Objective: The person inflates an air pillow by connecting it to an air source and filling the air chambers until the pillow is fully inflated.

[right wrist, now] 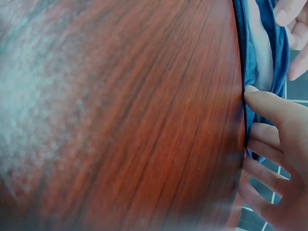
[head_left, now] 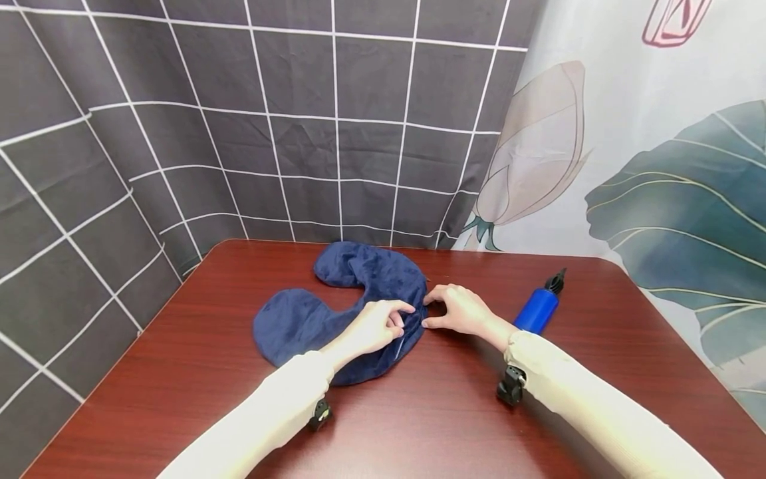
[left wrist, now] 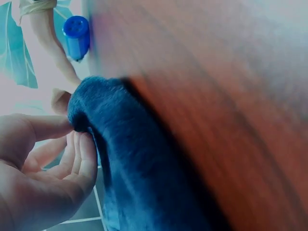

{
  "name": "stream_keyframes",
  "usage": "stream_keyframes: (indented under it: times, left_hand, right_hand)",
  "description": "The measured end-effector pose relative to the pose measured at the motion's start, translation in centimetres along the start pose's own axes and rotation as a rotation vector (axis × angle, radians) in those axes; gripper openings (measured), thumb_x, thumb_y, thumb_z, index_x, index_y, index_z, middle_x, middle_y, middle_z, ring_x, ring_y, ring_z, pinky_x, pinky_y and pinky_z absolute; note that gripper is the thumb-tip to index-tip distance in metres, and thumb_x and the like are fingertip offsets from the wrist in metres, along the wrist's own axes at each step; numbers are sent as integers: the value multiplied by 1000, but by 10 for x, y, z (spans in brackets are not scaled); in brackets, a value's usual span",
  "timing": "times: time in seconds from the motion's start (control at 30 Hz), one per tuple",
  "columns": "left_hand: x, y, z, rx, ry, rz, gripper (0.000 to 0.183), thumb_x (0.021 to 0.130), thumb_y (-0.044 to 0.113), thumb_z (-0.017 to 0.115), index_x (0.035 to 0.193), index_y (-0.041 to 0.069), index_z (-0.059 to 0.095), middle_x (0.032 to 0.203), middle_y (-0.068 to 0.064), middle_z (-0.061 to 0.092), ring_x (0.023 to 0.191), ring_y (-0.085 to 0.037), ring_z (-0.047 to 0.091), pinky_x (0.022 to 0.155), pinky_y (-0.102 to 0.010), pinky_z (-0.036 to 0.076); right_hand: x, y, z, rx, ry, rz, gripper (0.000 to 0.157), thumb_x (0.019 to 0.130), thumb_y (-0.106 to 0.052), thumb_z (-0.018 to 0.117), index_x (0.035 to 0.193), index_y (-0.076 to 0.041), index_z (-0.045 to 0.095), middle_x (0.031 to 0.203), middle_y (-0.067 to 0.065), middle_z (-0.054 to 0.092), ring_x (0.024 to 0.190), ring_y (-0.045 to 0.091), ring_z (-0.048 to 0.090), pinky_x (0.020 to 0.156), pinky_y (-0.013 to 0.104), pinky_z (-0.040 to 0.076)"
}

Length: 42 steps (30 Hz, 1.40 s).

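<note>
A navy plush U-shaped neck pillow [head_left: 299, 326] lies on the table, its two rounded ends pointing left. My left hand [head_left: 374, 326] pinches the fabric near the outer curve between thumb and fingers. From the other side, my right hand [head_left: 459, 310] grips the pillow's right edge. In the right wrist view a zipper [right wrist: 247, 48] runs along that edge, parted, and a whitish layer [right wrist: 261, 53] shows inside. There the right thumb presses on the zipper's near side, with the fingers curled below it. The left wrist view shows plush cloth bunched at the left fingertips.
A blue cylinder with a black nozzle, looking like a hand air pump [head_left: 536, 311], lies beyond the right wrist. The reddish-brown wooden table [head_left: 197, 359] ends at a dark grid-patterned curtain [head_left: 299, 146] behind and a floral curtain [head_left: 658, 219] at the right.
</note>
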State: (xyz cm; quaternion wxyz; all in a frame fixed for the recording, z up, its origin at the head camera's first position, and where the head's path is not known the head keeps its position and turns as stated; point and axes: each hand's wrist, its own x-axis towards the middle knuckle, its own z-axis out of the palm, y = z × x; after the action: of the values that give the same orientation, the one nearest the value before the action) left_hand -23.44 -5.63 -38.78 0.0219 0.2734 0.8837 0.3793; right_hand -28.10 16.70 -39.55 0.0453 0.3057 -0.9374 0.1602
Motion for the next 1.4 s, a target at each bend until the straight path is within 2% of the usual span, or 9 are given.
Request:
stream_keyframes:
  times: [0.17,0.5,0.77,1.4]
  left_hand:
    - [0,-2,-6,20,25,6,41,82,-4,66,122,6,67,81,-7,68,66,-6,58,63,-17,47]
    - [-3,-8,-16,50,31,-47,41,81,-5,62,117,12,71,98,-13,70,80,-18,69,71,-24,53]
    - [-5,-10,-28,76,49,-37,42,79,-5,59,114,13,73,108,-14,73,80,-17,69,68,-22,51]
    - [-7,-23,-58,114,135,-34,42,79,-5,54,110,12,76,109,-13,74,83,-17,68,74,-28,51]
  right_hand:
    - [-1,1,1,4,3,-1,39,79,-38,80,108,-12,74,106,3,74,100,24,66,90,43,53]
    - [-2,1,2,7,4,4,38,79,-37,80,108,-13,74,107,2,74,101,23,66,90,43,53]
    - [-1,1,3,3,5,0,39,79,-39,80,109,-14,74,108,1,74,103,23,65,90,43,52]
    - [-1,1,2,5,10,0,39,79,-39,80,109,-16,75,109,1,73,103,23,65,89,43,52]
